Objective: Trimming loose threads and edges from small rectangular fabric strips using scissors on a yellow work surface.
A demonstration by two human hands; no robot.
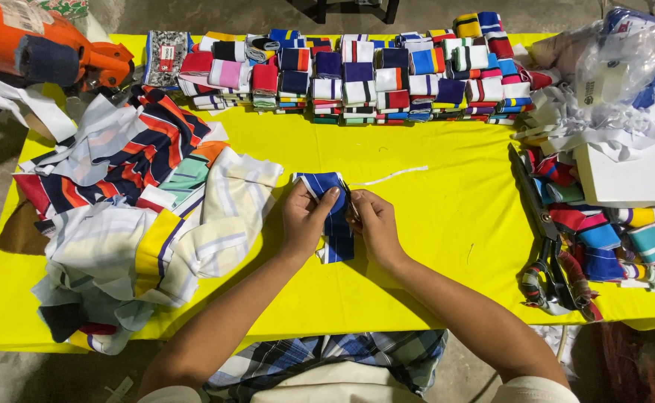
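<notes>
Centrally on the yellow tabletop: blue-and-white striped fabric strip, folded. Left hand clamped on the strip, thumb pressed on top. Right hand pinching the strip's right edge, grip narrow. To the left, just beside: loose pile of striped cloth. Along the far edge: rows of folded strips. At right, well apart: black scissors.

Garment workshop: stacked folded fabric bundles, large scissors, yellow table.
</notes>
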